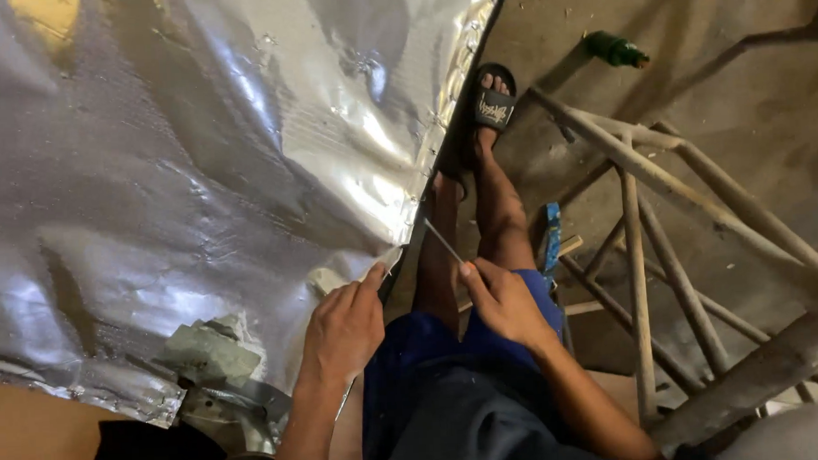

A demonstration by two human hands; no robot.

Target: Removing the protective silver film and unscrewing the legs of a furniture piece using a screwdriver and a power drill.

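The left hand (344,327) pinches the near edge of a silver foil sheet (195,166); the right hand (504,301) pinches a thin rod (443,240) beside that edge; the sheet's edge looks partly worked; beyond stands a wooden frame (667,246).

A green bottle (614,49) lies on its side on the concrete floor (743,96), well apart from the rest. Nearer stands a frame of grey poles (650,178), crossed and leaning, with a thick beam (765,371) running under its lower right end. A blue strip (552,237) hangs beside the poles. A black sandal (494,105) rests on the floor.
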